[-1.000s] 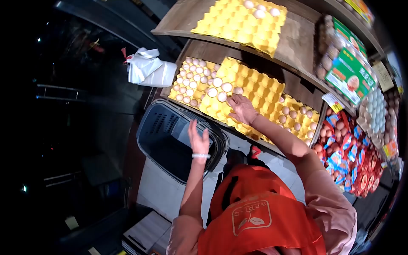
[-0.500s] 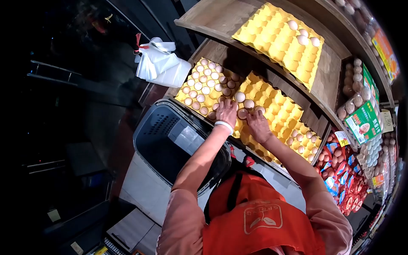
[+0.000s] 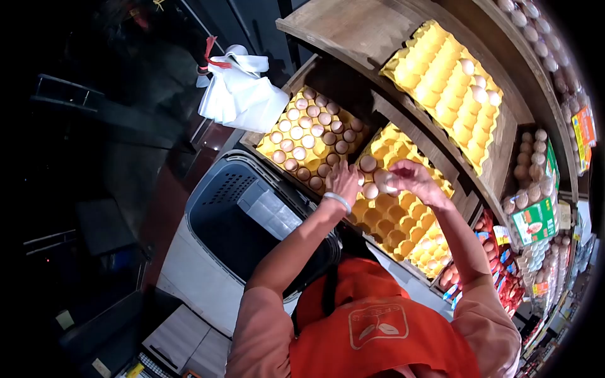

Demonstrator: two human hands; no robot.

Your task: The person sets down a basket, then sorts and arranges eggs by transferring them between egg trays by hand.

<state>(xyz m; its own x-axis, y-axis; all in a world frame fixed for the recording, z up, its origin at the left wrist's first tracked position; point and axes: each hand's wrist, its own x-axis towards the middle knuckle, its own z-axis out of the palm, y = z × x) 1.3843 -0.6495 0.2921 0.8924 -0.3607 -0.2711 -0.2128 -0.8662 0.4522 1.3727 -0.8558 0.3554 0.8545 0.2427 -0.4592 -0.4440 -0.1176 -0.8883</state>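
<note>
An egg (image 3: 385, 181) is pinched in the fingers of my right hand (image 3: 417, 181), just above the yellow egg tray (image 3: 394, 220) in the middle. My left hand (image 3: 343, 184) is at that tray's left edge, its fingers curled against another egg (image 3: 360, 179), which they partly hide. Beside the hands, a pale egg (image 3: 368, 164) and a brownish egg (image 3: 370, 190) sit in the tray's cups; most of its other cups hold nothing. To the left, a second tray (image 3: 270, 148) carries many brownish eggs.
A grey plastic basket (image 3: 203, 205) stands below the shelf at left, near hanging white plastic bags (image 3: 242, 94). The upper wooden shelf (image 3: 353, 28) bears a tray (image 3: 435, 69) with several eggs. Packaged eggs (image 3: 534, 217) and red net bags (image 3: 504, 277) are at right.
My right hand has risen from the middle tray with an egg in its fingers. My left hand has shifted slightly and stays by the tray's left edge. The camera view has moved a little.
</note>
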